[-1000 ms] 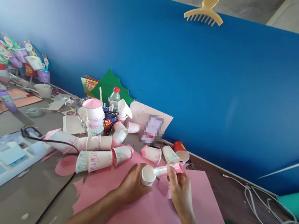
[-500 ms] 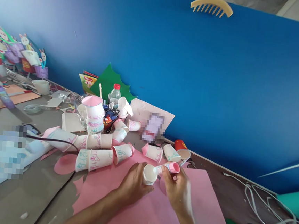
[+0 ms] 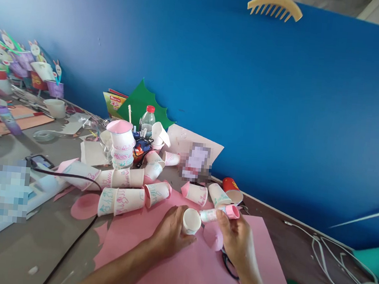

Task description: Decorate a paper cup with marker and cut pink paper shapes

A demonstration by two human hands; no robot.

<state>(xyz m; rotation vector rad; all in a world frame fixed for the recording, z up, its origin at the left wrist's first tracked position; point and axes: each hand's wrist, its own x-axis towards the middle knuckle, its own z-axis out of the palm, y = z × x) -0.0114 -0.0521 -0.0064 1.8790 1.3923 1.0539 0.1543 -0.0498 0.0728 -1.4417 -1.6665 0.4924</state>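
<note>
My left hand (image 3: 172, 230) is wrapped round a white paper cup (image 3: 191, 222), its open mouth tilted toward me. In my right hand (image 3: 237, 234) is a glue stick (image 3: 220, 213) with a pink end, its white tip just right of the cup's rim. Beneath, a pink paper cone (image 3: 213, 236) rests on a large pink sheet (image 3: 178, 271). Black scissors handles (image 3: 230, 265) show partly under my right wrist. Beyond my hands lie decorated paper cups, among them one with a pink pointed top (image 3: 194, 193).
A stacked cup tower (image 3: 122, 147) with a pink cone roof stands at centre left, near a red-capped bottle (image 3: 148, 120). A black cable (image 3: 70, 248) crosses the table on the left. White cords (image 3: 327, 255) lie at right. A blue wall (image 3: 279, 101) rises behind.
My right hand has moved right with the glue stick, drawing its tip away from the cup's rim. The pink cone and scissors handles now show more. The view has shifted slightly.
</note>
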